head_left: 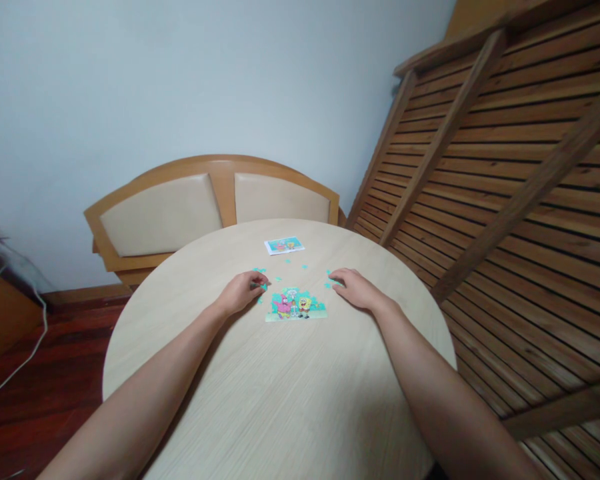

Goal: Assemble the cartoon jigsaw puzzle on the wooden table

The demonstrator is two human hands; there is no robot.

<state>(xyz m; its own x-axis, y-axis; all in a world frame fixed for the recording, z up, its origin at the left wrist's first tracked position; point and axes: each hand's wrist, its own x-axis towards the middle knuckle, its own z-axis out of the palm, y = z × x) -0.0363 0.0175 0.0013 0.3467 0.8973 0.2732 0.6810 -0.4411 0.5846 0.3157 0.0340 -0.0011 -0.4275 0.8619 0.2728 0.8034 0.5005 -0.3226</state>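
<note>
A round, pale wood-grain table (260, 387) stands before a plain, light-coloured wall (205, 80). Over its middle, the left hand (243, 291) has its thumb and fingers drawn close together; a small teal piece (264, 288) shows at the fingertips, though whether it is pinched or lies just beneath them I cannot tell. The right hand (356, 288) rests with thumb and fingers slightly parted, teal bits just beside the tips. Between the hands and a little nearer lies the partly assembled puzzle (283, 307), showing a pink, a pale and a yellow cartoon figure, its near edge straight and its far edge ragged. Loose pieces (305, 267) are scattered beyond it and on both sides. Farther off lies a similar printed picture (284, 245). Past the table's far edge stands a padded wooden headboard (222, 190); to the right leans a slatted wooden frame (455, 150), and at left a pale cable (43, 333) trails over the reddish floor (55, 393).
</note>
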